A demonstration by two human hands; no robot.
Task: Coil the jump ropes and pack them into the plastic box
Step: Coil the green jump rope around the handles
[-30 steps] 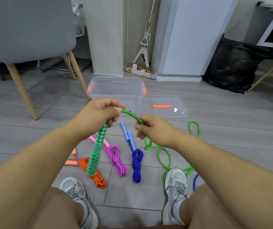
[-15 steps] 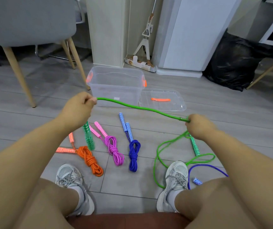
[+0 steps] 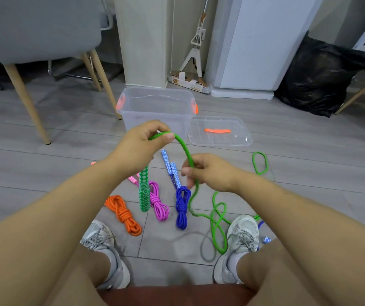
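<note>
Grey floor tiles fill the frame. At centre, the left hand (image 3: 138,149) pinches the green rope (image 3: 186,151) at its top bend, handle (image 3: 144,193) dangling below; the right hand (image 3: 210,171) closes loosely round the cord lower down, likely feeding slack for the next loop. Orange rope (image 3: 124,214), pink rope (image 3: 158,203) and blue rope (image 3: 182,206) lie coiled lower centre. The plastic box (image 3: 157,107) waits open above, lid (image 3: 220,131) beside it. The green rope's far end hides behind the right shoe (image 3: 241,237).

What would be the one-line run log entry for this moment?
stage: coiling green rope | left hand: shut on rope | right hand: shut on rope | coiled on floor: orange, pink, blue | box: open, empty
</note>
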